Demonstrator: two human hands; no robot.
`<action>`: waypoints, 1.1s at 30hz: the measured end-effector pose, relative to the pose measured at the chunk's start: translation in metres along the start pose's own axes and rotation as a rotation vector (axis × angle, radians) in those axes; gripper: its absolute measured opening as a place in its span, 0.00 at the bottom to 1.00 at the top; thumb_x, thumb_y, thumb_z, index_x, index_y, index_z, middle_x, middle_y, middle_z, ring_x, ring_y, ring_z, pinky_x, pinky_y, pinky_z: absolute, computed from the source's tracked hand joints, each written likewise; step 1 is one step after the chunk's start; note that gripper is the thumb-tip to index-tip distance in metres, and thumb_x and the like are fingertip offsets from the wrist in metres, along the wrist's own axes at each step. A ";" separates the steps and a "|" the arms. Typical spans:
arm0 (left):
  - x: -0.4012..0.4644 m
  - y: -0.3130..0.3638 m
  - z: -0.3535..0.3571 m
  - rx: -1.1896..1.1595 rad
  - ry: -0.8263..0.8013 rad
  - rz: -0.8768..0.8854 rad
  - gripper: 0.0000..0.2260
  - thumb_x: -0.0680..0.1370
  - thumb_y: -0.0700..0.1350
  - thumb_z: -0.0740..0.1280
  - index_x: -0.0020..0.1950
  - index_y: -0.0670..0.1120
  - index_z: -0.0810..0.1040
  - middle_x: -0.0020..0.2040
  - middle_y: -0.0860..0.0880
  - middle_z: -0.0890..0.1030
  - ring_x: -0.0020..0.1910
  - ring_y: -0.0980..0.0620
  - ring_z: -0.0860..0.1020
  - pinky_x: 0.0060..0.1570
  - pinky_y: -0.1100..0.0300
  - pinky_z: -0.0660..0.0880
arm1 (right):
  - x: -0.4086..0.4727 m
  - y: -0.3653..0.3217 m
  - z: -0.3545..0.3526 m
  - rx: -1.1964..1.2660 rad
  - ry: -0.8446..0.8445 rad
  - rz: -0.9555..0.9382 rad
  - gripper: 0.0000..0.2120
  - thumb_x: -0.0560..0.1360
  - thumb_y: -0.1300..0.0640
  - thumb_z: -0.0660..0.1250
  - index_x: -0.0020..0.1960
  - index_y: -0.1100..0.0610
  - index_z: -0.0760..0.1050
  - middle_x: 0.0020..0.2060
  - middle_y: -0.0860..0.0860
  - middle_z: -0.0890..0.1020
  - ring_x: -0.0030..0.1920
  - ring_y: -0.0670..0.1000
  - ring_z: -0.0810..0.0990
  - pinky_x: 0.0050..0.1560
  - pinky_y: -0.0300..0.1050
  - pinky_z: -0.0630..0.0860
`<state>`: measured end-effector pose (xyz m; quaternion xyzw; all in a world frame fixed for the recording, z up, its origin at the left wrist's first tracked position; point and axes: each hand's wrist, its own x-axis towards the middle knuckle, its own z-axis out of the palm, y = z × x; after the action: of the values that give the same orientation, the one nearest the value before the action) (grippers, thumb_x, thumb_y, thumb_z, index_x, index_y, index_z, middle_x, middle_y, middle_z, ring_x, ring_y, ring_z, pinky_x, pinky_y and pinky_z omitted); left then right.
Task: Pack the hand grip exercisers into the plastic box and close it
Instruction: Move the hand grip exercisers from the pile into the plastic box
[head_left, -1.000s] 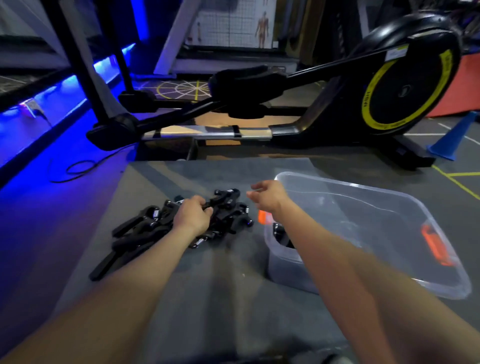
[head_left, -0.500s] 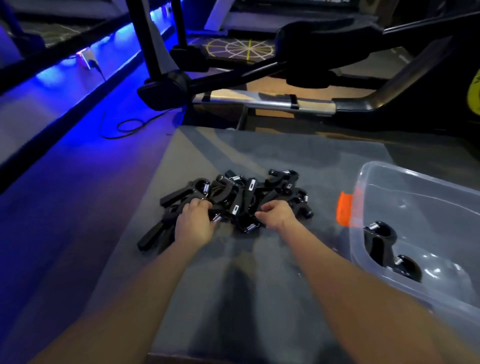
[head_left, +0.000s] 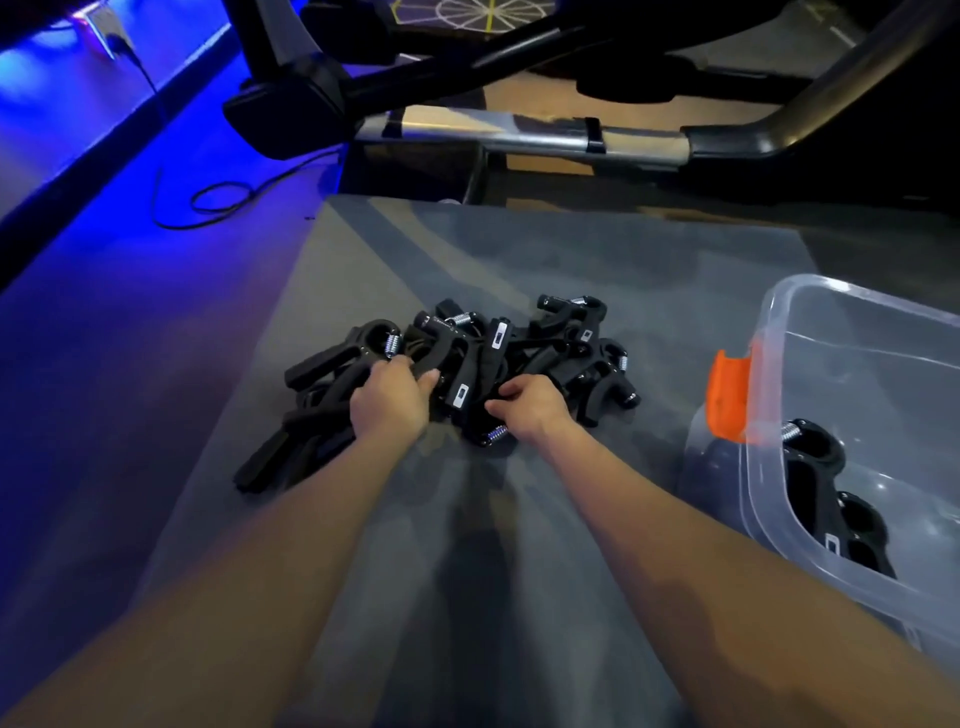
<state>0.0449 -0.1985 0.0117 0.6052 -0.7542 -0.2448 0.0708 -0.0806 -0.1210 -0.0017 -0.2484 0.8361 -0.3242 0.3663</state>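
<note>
A grey mat (head_left: 545, 545) covers the low surface where the work is set, its near part crossed by the shadows of both forearms. To its left the floor (head_left: 130, 364) glows deep blue from a light strip along the wall, and a black cable (head_left: 208, 200) loops across that blue patch. Behind the mat stands a dark exercise machine (head_left: 519, 130) with a silver rail and black arms.

A pile of black hand grip exercisers (head_left: 524, 353), springs showing here and there, lies in the middle of the mat. The left hand (head_left: 387, 400) sits on the pile's left side, its grip curled round one black handle. The right hand (head_left: 530, 408) rests at the pile's near edge, its grip pinching an exerciser with a silver spring just below it.

At the right stands a clear plastic box (head_left: 831, 322) with an orange latch (head_left: 730, 395), well apart from the pile. Exercisers already lie inside it.
</note>
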 end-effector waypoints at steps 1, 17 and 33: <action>0.003 0.000 -0.001 -0.072 0.000 -0.039 0.19 0.78 0.54 0.61 0.65 0.46 0.73 0.62 0.42 0.76 0.62 0.40 0.74 0.60 0.52 0.69 | 0.001 0.000 -0.001 -0.002 0.000 0.001 0.17 0.73 0.58 0.71 0.60 0.60 0.76 0.57 0.56 0.80 0.58 0.55 0.78 0.58 0.43 0.72; -0.042 0.038 -0.081 -0.957 0.050 -0.053 0.06 0.73 0.40 0.70 0.49 0.46 0.80 0.35 0.50 0.78 0.35 0.52 0.75 0.43 0.62 0.75 | -0.065 -0.076 -0.058 0.357 -0.037 -0.113 0.13 0.76 0.57 0.67 0.33 0.56 0.72 0.32 0.54 0.76 0.36 0.53 0.75 0.47 0.48 0.76; -0.185 0.223 -0.019 -0.819 -0.263 0.298 0.13 0.75 0.39 0.68 0.59 0.42 0.78 0.51 0.47 0.80 0.48 0.53 0.75 0.50 0.62 0.70 | -0.143 0.015 -0.268 0.530 0.270 0.073 0.08 0.73 0.68 0.69 0.49 0.64 0.71 0.44 0.61 0.77 0.46 0.59 0.81 0.40 0.52 0.78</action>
<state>-0.0956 0.0047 0.1653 0.3761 -0.6767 -0.5847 0.2424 -0.2039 0.0786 0.1919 -0.0685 0.7718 -0.5480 0.3153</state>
